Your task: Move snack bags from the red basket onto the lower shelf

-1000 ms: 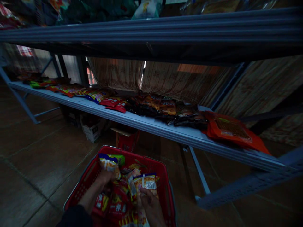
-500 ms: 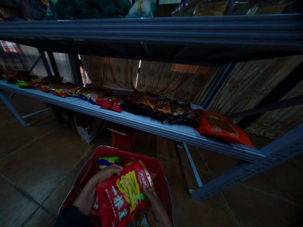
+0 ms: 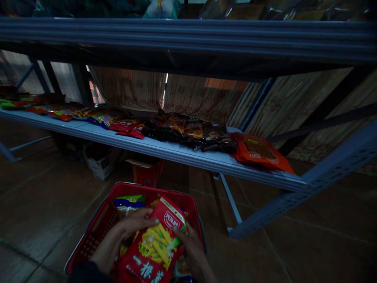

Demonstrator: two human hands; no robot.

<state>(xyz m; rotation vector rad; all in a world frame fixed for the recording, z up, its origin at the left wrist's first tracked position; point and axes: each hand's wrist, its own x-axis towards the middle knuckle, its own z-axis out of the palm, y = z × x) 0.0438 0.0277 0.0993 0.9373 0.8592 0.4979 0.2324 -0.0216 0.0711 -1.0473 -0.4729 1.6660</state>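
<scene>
A red snack packet (image 3: 153, 243) with a picture of yellow strips lies tilted between both my hands, over a red plastic basket (image 3: 173, 195). My left hand (image 3: 138, 225) grips its upper left edge, thumb on the front. On the opposite edge, my right hand (image 3: 191, 245) holds it with the thumb on the printed face. Under and behind it in the basket are other packets, among them a blue and green packet (image 3: 129, 201). The basket's near end is hidden by my arms and the packet.
A blue metal shelf (image 3: 176, 154) runs across, bearing red packets (image 3: 129, 127), dark packets (image 3: 188, 129) and orange packets (image 3: 262, 153). Another shelf board (image 3: 188, 39) crosses above. Cardboard boxes (image 3: 101, 161) stand on the floor beneath. A slanted shelf post (image 3: 324, 177) is at right.
The red packet has turned, its top now more upright and its lower end further down. My left hand has shifted along its edge. The view has swung slightly right.
</scene>
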